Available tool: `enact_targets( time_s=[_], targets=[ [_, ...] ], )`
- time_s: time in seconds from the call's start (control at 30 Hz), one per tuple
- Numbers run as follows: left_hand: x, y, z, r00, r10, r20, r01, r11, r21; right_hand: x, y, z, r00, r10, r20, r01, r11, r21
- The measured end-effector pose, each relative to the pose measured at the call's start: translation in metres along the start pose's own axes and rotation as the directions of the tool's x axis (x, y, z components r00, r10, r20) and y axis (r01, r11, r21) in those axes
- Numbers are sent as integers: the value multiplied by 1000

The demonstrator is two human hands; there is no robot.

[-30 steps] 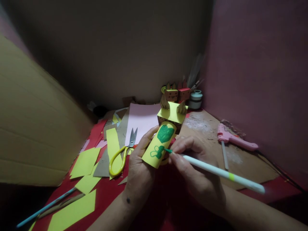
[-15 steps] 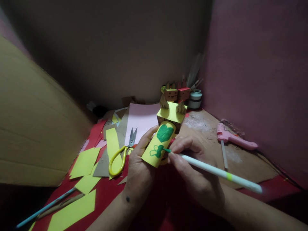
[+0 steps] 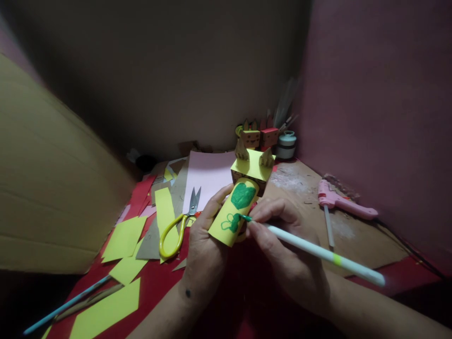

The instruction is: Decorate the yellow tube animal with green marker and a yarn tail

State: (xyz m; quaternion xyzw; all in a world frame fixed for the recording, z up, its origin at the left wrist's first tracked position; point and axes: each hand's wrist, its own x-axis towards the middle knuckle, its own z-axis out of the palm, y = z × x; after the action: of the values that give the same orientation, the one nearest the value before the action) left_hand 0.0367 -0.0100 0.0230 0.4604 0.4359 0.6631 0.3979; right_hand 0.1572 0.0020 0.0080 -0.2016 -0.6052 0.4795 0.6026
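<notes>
My left hand (image 3: 208, 238) is wrapped round a paper figure (image 3: 226, 214), a yellow tube body under a boxy yellow and brown head with two cardboard ears. A filled green heart sits high on the tube. Below it is a green flower-like outline, partly coloured in on its right side. Pinched in my right hand (image 3: 282, 240) is a white marker (image 3: 325, 254) with a green tip, which touches the tube at the drawing's right edge. The figure's face is mostly hidden behind the tube.
Yellow-handled scissors (image 3: 173, 234) lie left of my left hand, among yellow paper pieces (image 3: 123, 238). A pink sheet (image 3: 208, 174) is behind. At right rests a pink glue gun (image 3: 344, 201); two small box-headed figures (image 3: 251, 137) and a lidded pot (image 3: 286, 145) stand at the back.
The marker tip has shifted very slightly along the right side of the green outline. Both hands keep nearly the same place and the same hold.
</notes>
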Motion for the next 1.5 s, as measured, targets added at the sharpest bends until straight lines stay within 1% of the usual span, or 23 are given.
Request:
enact_targets(
  time_s=[0.23, 0.37, 0.57, 0.67, 0.83, 0.97, 1.1, 1.23, 1.3, 1.4, 1.5],
  targets=[
    [1, 1, 1, 999, -28, -22, 27, 1000, -7, 1, 1, 0, 1000, -6, 19, 6, 1000, 25],
    [0, 2, 1, 999, -17, -38, 17, 1000, 4, 0, 2, 0, 1000, 17, -4, -17, 999, 40],
    [1, -2, -2, 1000, 8, 4, -8, 1000, 16, 0, 3, 0, 1000, 17, -20, -16, 1000, 22],
    [2, -4, -3, 1000, 11, 8, -11, 1000, 19, 0, 3, 1, 999, 25, -28, -25, 1000, 14],
    [0, 0, -1, 1000, -27, -11, 26, 999, -18, 0, 1, 1, 1000, 11, 1, -11, 1000, -9],
    [1, 0, 0, 1000, -19, 1, 19, 998, -58, 1, -1, 2, 1000, 5, -4, -5, 1000, -14],
    [3, -3, -1, 1000, -17, 11, 17, 999, -46, 2, -1, 2, 1000, 12, 12, -12, 1000, 10],
    [2, -3, -1, 999, -10, -48, 10, 1000, 6, 2, 3, 1, 1000, -4, 6, 3, 993, 115],
    [2, -3, -2, 999, -18, -46, 19, 1000, 8, 3, 5, 1, 1000, -15, 3, 15, 987, 162],
    [3, -4, -3, 999, -45, -16, 44, 999, -29, 4, 5, 1, 999, -41, 16, 39, 988, 150],
    [3, -7, -4, 998, -58, -17, 57, 997, -59, 3, 2, 2, 998, -63, 13, 61, 992, 110]
  ],
)
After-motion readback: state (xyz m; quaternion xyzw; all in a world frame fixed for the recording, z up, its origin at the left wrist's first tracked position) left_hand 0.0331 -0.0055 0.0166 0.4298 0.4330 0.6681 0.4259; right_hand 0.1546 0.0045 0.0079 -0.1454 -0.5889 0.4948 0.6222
